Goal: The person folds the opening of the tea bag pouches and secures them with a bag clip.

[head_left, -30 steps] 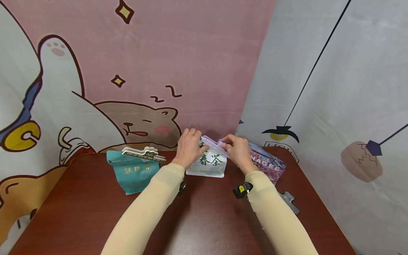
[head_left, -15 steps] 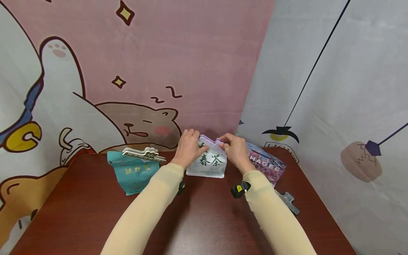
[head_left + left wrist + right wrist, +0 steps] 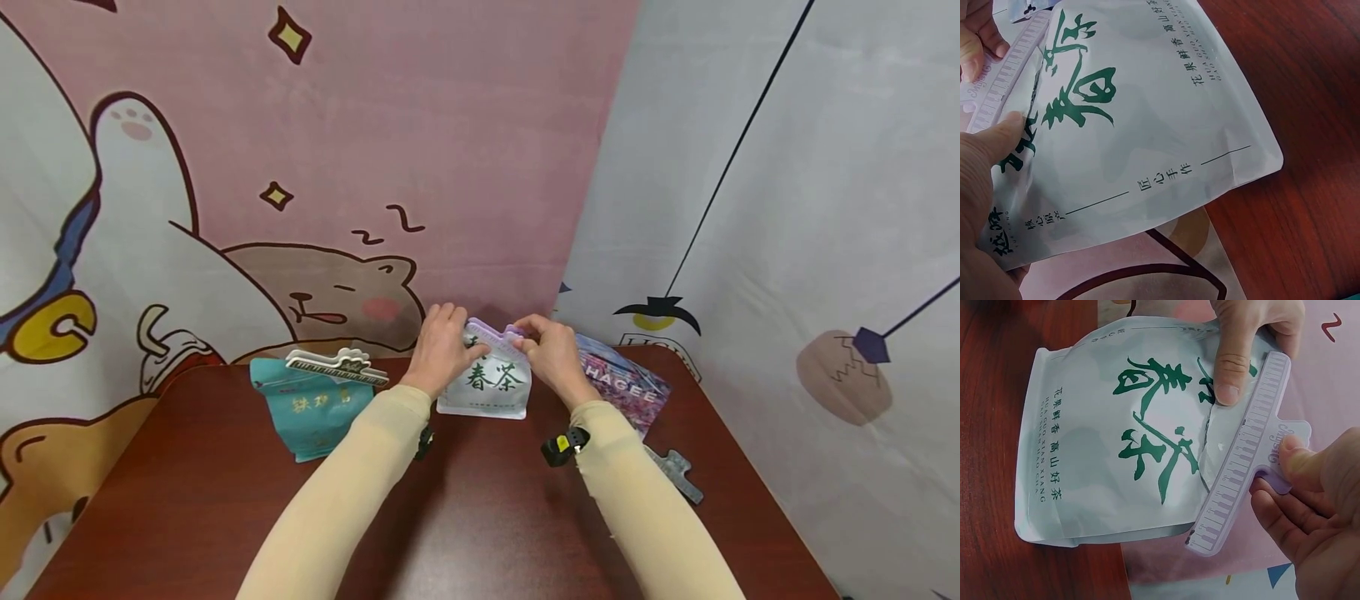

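Observation:
A white tea bag with green characters stands near the back of the table. Along its top edge lies a purple clip with a piano-key print. My left hand grips the bag's upper left side, thumb on the front and fingers behind it. My right hand pinches the clip's handle between thumb and fingers, as the right wrist view shows. In the left wrist view the bag's front fills the middle, and the left thumb presses close to the clip.
A teal bag with a white clip across its top stands to the left. To the right leans a colourful printed bag, partly behind the right hand. A grey clip lies by the right forearm. A printed cloth hangs behind the table.
Over the last second the right hand and the purple clip have shifted slightly left along the bag's top. The left hand keeps its hold on the bag.

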Demonstrator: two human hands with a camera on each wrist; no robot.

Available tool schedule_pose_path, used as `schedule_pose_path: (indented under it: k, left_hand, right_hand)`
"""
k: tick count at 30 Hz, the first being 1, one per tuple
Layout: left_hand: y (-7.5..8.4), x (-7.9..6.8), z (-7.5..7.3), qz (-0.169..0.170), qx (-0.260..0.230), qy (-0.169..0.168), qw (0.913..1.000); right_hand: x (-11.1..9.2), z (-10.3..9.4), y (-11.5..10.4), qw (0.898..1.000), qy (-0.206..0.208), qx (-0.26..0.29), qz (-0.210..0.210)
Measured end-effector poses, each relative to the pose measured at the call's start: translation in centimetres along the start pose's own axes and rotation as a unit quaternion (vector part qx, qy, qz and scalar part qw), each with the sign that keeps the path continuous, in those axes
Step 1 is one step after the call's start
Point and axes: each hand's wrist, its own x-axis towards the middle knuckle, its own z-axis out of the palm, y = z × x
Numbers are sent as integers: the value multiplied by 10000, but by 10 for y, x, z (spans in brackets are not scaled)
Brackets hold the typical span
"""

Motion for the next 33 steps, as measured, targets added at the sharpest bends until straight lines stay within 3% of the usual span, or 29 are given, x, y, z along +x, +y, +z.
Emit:
schedule_pose_path:
  k: [17, 33]
  left_hand:
    - [1, 0, 1, -150, -86, -36, 9998]
    - [2, 0, 0, -177, -67, -23, 9998]
  right_hand:
    - [1, 1, -5, 9995, 248, 179, -23]
    - [2, 1, -4, 9998, -48, 187, -26]
